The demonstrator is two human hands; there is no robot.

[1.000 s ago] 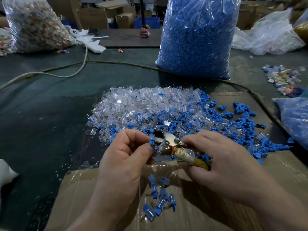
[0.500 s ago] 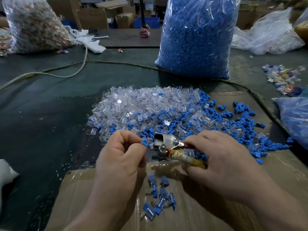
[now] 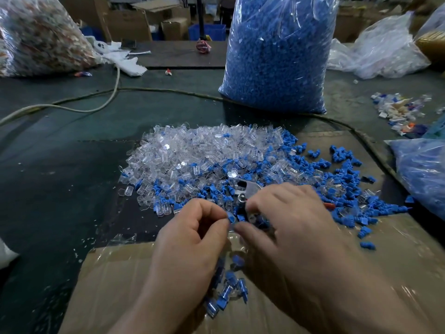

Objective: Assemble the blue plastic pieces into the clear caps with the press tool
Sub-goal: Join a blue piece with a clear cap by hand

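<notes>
While a few joined pieces [image 3: 228, 292] lie at bottom center, the left hand [image 3: 192, 239] curls up, pinching a blue piece [image 3: 230, 216]. The right hand [image 3: 291, 225] arches palm-down, gripping the press tool [image 3: 249, 188]. Clear caps [image 3: 192, 155] pile just beyond.

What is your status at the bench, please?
Left hand pinching a blue piece. Right hand holding the press tool. Assembled caps below. Nothing in the way.

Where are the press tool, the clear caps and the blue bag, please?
press tool [image 3: 250, 188]: head view, metal head
clear caps [image 3: 187, 153]: head view, pile's middle
blue bag [image 3: 277, 63]: head view, front face
</notes>
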